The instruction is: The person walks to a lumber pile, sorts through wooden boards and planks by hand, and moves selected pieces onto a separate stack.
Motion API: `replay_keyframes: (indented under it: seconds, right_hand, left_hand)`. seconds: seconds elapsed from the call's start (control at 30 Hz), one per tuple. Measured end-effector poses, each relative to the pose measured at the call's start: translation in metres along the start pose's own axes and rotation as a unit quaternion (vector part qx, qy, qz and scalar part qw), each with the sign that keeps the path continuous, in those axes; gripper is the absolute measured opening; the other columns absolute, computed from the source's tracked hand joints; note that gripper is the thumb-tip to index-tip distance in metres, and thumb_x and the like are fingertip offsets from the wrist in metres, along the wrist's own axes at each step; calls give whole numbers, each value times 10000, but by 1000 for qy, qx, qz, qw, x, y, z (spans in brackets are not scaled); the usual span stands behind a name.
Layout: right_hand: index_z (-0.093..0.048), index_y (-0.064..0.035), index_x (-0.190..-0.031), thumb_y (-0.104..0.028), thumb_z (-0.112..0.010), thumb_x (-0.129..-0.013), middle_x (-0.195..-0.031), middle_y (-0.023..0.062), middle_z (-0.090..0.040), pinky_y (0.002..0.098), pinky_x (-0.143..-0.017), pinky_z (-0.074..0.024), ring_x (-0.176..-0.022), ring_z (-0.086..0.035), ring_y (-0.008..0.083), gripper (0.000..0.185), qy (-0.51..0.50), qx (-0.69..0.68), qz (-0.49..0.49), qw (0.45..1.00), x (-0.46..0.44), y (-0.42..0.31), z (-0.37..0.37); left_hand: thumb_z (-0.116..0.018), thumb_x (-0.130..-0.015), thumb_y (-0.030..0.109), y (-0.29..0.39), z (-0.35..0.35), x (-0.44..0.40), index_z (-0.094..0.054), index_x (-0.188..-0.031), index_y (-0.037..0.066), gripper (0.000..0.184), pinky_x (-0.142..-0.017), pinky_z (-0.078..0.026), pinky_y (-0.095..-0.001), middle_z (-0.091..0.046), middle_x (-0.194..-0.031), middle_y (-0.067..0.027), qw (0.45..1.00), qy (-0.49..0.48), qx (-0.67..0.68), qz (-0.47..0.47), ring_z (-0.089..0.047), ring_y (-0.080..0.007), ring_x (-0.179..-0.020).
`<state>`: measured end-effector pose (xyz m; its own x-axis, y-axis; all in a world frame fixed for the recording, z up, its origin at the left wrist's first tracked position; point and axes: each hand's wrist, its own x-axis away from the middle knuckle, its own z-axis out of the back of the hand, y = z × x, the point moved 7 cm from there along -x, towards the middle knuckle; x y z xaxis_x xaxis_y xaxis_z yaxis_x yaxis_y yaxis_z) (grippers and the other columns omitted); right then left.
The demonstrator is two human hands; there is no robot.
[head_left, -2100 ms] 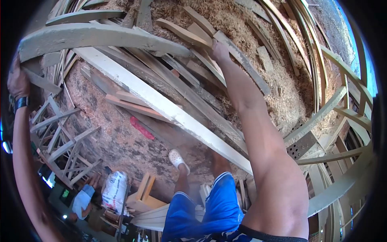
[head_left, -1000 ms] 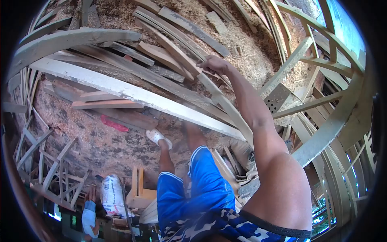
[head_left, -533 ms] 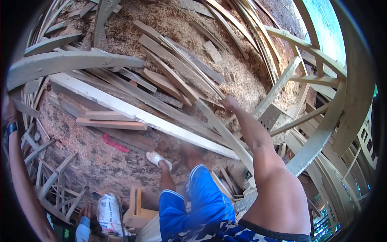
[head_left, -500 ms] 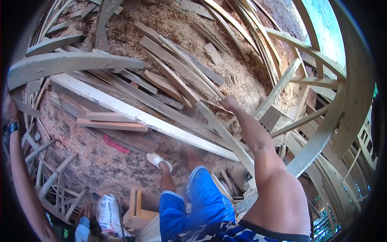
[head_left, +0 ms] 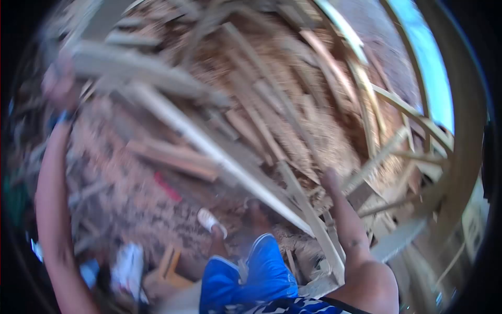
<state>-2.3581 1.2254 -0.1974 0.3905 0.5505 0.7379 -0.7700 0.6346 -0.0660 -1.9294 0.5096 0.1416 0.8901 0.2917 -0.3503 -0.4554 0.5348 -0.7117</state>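
Note:
My left hand (head_left: 60,86), blurred by motion and with a dark band at its wrist, is at the left end of a thick curved wooden piece (head_left: 141,65) and seems closed on it; the separate fingers do not show. My right hand (head_left: 330,180) is closed at the near end of a long thin wooden strip (head_left: 277,94), which runs up and away over the pile. Below the curved piece, a long pale plank (head_left: 209,146) slants down to the right. A narrow board (head_left: 308,214) stands beside my right forearm.
Wood shavings (head_left: 104,157) and offcuts cover the ground. Short boards (head_left: 175,159) and a red scrap (head_left: 167,187) lie left of the plank. A curved wooden frame (head_left: 457,131) rises at right. A white sack (head_left: 127,269) is at lower left, near a person's legs in blue shorts (head_left: 269,272).
The view has shifted, so most things appear farther right. My left hand has come up and inward, and the curved piece has tilted, its left end higher. My right hand stays at the strip's end.

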Motion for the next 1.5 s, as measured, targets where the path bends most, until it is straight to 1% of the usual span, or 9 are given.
replay_keyframes:
  seconds: [0.17, 0.23, 0.5, 0.87, 1.23, 1.3, 1.37, 1.43, 1.5]
  right_hand:
    - [-703, -1, -842, -436, -665, -847, -649, 208, -621, 466, -650, -456, -640, -616, 382, 437, 62, -171, 131, 974, 21, 28, -28]
    - [-699, 0, -837, -376, -689, -834, -639, 148, -627, 442, -649, -440, -594, -587, 324, 376, -31, -246, 40, 968, 42, 30, -24]
    - [-674, 29, -728, -235, -738, -797, -542, 66, -566, 363, -508, -408, -501, -479, 149, 280, -139, -258, 16, 956, 138, -33, 60]
    - [-542, -12, -1079, -229, -609, -902, -786, 272, -640, 540, -677, -505, -760, -636, 467, 288, -156, -169, 284, 931, 199, -267, 141]
    - [-601, 46, -1072, -233, -554, -898, -963, 251, -684, 475, -805, -541, -912, -685, 366, 332, -128, -255, 255, 924, 102, -556, 92]
    - [-618, 17, -1108, -270, -580, -864, -980, 231, -690, 460, -791, -549, -909, -687, 358, 378, -110, -269, 212, 933, 66, -582, 56]
    - [-617, 18, -1125, -303, -592, -850, -1003, 250, -682, 471, -811, -541, -933, -684, 357, 424, -90, -245, 260, 930, 45, -606, 50]
    - [-624, 19, -1083, -236, -639, -776, -978, 217, -694, 503, -807, -530, -874, -685, 366, 399, 197, -264, 266, 906, 37, -610, 57]
    - [-632, 20, -1066, -257, -646, -781, -950, 221, -692, 486, -829, -523, -879, -683, 355, 397, 221, -275, 261, 899, 45, -606, 59]
  left_hand:
    - [-598, -890, 449, 60, 101, -59, -608, -905, 34, 416, -656, -463, -444, -607, -733, -213, 994, 36, 58, 89, -605, -392, -724]
    - [-616, -877, 461, 28, 79, -41, -578, -893, 23, 440, -656, -459, -469, -585, -770, -248, 867, -43, 297, 399, -587, -415, -731]
    - [-659, -840, 501, 23, 74, -43, -548, -852, -10, 523, -686, -435, -496, -562, -811, -275, 900, 5, 239, 365, -556, -438, -775]
    - [-650, -820, 590, 24, 85, -49, -530, -808, -42, 643, -726, -455, -483, -563, -792, -286, 880, -14, 290, 376, -565, -436, -812]
    - [-595, -877, 529, 22, 77, -43, -622, -841, -16, 546, -667, -478, -497, -603, -755, -256, 890, -32, 281, 358, -603, -432, -743]
    - [-585, -885, 515, 25, 83, -43, -631, -898, -22, 539, -613, -487, -512, -618, -691, -239, 883, 5, 309, 354, -619, -440, -675]
    - [-460, -808, 786, 12, 20, -39, -692, -973, -11, 846, -812, -509, -482, -674, -995, -245, 884, -173, 221, 373, -649, -386, -969]
    - [-398, -767, 857, 9, 21, -39, -687, -1016, -34, 969, -877, -488, -481, -662, -1030, -278, 876, -177, 230, 385, -635, -405, -1018]
    - [-404, -754, 865, 5, 12, -37, -690, -984, -38, 974, -866, -489, -487, -655, -1036, -304, 880, -186, 205, 387, -634, -425, -1008]
